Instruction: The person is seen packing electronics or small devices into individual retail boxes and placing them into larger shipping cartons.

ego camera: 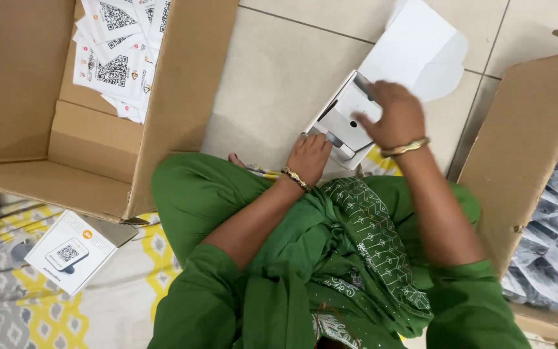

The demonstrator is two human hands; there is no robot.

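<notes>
Green-sleeved arms reach to the tiled floor [272,71], where the left hand [307,157] steadies a small white cardboard box with its lid open [347,123]; right hand [396,115] fingers, apparently curled, press inside. Light, crushable; best held by its edges.

seated person in green; left hand [308,158] steadies the near edge of an open white box [347,119] on the tiled floor [272,77]. right hand [395,116] rests on its contents. cardboard carton [46,148] of printed cards [121,55] stands left.
</notes>
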